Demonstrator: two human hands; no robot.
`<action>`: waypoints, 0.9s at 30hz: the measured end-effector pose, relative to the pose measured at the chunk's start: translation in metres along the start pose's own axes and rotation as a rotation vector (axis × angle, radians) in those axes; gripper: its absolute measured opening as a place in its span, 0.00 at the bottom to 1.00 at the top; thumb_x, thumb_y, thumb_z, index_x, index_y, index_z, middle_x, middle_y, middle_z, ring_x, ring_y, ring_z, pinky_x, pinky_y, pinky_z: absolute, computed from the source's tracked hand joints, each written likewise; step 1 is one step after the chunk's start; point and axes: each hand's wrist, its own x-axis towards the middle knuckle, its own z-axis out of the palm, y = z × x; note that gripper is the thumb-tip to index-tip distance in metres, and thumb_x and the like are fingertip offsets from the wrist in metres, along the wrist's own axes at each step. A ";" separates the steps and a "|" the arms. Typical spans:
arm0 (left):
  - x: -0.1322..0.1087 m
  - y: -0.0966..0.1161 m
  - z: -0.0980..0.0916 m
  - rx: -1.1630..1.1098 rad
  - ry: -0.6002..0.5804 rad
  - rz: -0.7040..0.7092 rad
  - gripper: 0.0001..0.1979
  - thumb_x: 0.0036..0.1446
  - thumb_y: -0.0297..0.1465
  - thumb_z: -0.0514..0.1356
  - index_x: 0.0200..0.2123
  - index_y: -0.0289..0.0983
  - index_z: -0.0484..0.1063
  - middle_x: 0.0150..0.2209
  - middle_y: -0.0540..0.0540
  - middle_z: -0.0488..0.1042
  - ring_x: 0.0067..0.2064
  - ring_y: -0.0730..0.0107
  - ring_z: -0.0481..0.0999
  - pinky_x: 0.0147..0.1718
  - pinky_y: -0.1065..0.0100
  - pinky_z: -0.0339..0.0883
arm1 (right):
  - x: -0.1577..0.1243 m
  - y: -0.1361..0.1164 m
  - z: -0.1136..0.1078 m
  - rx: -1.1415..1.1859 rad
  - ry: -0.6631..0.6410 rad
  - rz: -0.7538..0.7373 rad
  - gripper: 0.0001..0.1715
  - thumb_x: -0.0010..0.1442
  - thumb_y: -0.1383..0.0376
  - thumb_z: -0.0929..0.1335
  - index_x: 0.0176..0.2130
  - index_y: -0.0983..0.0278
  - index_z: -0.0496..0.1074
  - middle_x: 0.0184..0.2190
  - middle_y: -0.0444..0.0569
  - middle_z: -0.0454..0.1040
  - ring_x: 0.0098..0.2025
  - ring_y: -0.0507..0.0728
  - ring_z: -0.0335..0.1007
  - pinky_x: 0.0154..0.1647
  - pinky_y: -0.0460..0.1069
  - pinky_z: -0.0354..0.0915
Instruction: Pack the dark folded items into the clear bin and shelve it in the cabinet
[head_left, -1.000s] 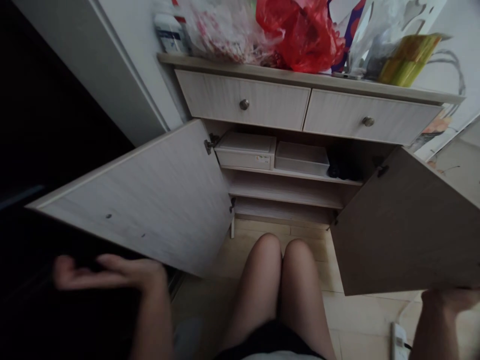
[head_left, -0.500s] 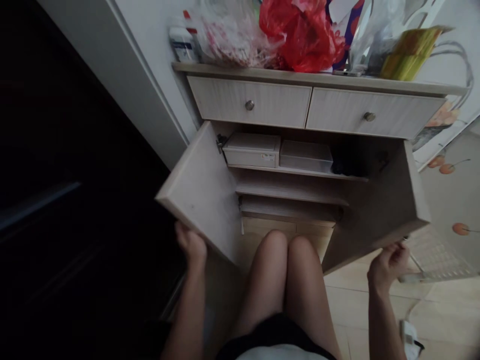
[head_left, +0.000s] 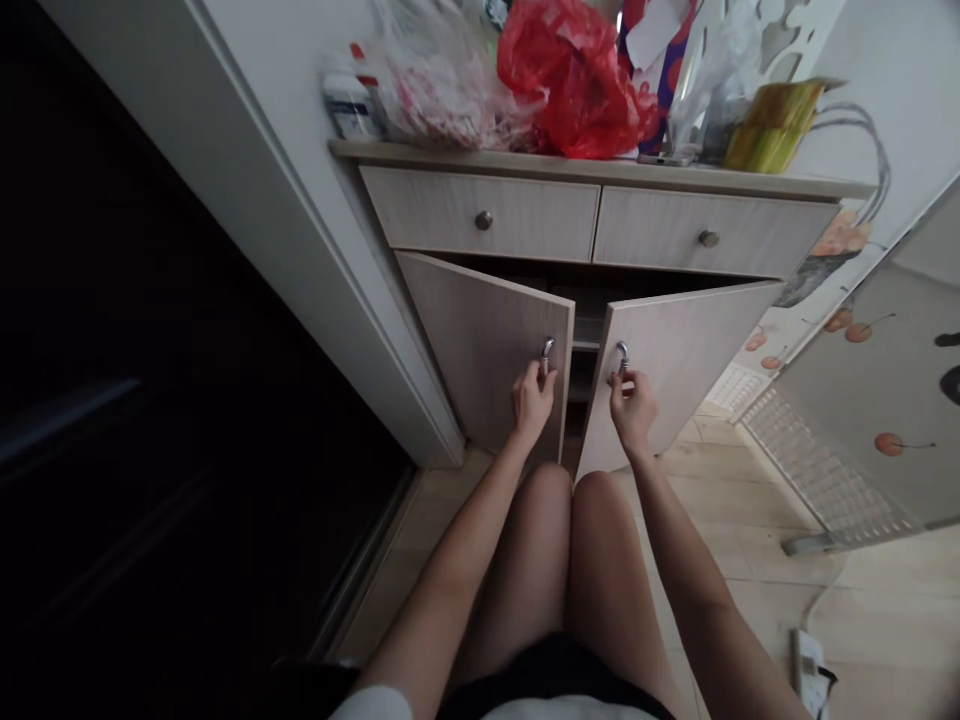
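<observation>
Nearly shut cabinet (head_left: 679, 340); left hand (head_left: 532, 402), right hand (head_left: 632, 408) grip handles (head_left: 547, 351).

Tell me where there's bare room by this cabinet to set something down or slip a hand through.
Bare floor lies right of the right door, bordered by the white grille panel. The gap between it and the left door is narrow, with the left hand and right hand on their handles. The cabinet top is crowded with plastic bags.

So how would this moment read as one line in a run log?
left hand: grips left handle | right hand: grips right handle | left door, right door: ajar, gap between
</observation>
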 end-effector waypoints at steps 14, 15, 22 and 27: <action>0.074 0.015 0.073 0.173 -0.118 -0.058 0.11 0.69 0.32 0.53 0.50 0.34 0.70 0.45 0.31 0.78 0.48 0.55 0.78 0.43 0.62 0.66 | 0.071 -0.002 0.085 -0.047 -0.132 -0.079 0.22 0.70 0.56 0.56 0.44 0.65 0.73 0.42 0.58 0.72 0.40 0.61 0.68 0.43 0.54 0.62; 0.077 0.013 0.075 0.175 -0.119 -0.059 0.12 0.69 0.32 0.53 0.51 0.34 0.69 0.45 0.31 0.78 0.48 0.54 0.78 0.43 0.62 0.66 | 0.074 -0.001 0.088 -0.054 -0.138 -0.074 0.22 0.70 0.56 0.56 0.44 0.66 0.73 0.42 0.59 0.71 0.40 0.61 0.68 0.43 0.54 0.62; 0.095 0.010 0.085 0.184 -0.137 -0.018 0.13 0.69 0.33 0.53 0.52 0.34 0.70 0.46 0.29 0.78 0.50 0.53 0.78 0.46 0.60 0.67 | 0.090 0.008 0.106 -0.021 -0.142 -0.048 0.25 0.70 0.54 0.57 0.46 0.66 0.74 0.41 0.58 0.71 0.39 0.61 0.68 0.42 0.53 0.60; 0.099 0.010 0.084 0.156 -0.181 -0.048 0.15 0.69 0.31 0.53 0.54 0.30 0.68 0.47 0.27 0.78 0.51 0.53 0.78 0.47 0.61 0.67 | 0.097 0.011 0.114 -0.020 -0.151 -0.029 0.25 0.71 0.54 0.57 0.46 0.66 0.73 0.41 0.57 0.70 0.39 0.61 0.68 0.43 0.53 0.60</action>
